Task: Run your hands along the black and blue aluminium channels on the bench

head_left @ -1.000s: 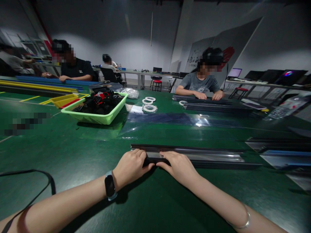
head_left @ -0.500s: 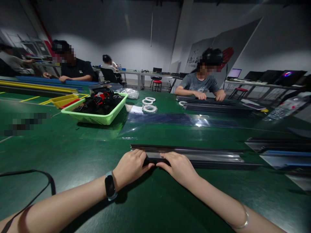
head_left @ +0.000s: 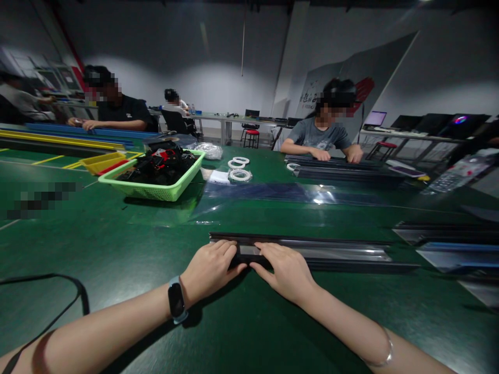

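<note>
A long black channel-shaped profile (head_left: 362, 266) lies left to right on the green table in front of me, with a pale, shiny strip (head_left: 343, 253) along its inside. Around the near edge, toward its left end, my left hand (head_left: 212, 262) is closed, fingers over the top and thumb in front. A short gap to the right, my right hand (head_left: 286, 267) pinches that same edge the same way. The fingertips on the inner side are partly hidden.
Beyond the profile, a clear plastic sheet (head_left: 288, 193) lies flat. A green basket (head_left: 171, 193) of black parts stands at the left, near white tape rolls (head_left: 240, 175). More profiles (head_left: 448, 254) lie at the right. Across the table, a person (head_left: 325, 135) handles dark profiles.
Both hands stay at the near edge with only slight finger shifts, and the edge between them looks tilted differently. The profile remains in place.
</note>
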Demonstrator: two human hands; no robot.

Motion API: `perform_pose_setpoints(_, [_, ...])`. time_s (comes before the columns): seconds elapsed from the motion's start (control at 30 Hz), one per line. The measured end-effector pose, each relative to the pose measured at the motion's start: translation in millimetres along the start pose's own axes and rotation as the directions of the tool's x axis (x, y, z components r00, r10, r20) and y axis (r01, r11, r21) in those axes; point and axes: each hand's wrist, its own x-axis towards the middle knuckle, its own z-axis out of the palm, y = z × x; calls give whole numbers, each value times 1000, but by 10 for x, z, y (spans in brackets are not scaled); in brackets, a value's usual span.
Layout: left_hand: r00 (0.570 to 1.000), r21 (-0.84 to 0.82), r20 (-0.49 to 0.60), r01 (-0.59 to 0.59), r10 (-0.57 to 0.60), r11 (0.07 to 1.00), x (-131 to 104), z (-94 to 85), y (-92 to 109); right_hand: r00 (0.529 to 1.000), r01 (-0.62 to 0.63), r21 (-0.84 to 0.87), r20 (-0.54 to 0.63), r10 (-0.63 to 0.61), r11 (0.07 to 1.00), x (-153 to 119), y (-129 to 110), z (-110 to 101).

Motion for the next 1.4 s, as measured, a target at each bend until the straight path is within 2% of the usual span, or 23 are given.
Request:
perform_pose_setpoints(0.13, [1000, -4, -13, 11, -11, 1000, -1, -4, 14, 1000, -28, 4, 11, 28, 1000, 16, -25, 1])
perform_pose_setpoints(0.57, [997, -1, 63, 55, -55, 999, 59, -67, 42, 995, -34, 2, 94, 34, 999, 55, -33, -55])
perform_pose_setpoints(0.93, [1000, 6, -16, 18, -18, 1000, 16, -78, 52, 999, -28, -43, -24, 27, 999, 6, -23, 13])
perform_pose_setpoints(1.2, [999, 28, -3, 54, -54, 998, 34, -108, 73, 997, -69, -44, 17, 70, 997, 25, -51, -33])
perform_pose_setpoints(1.4, [999, 62, 35, 35, -37, 997, 72, -90, 43, 997, -54, -50, 53, 57, 997, 55, -12, -60])
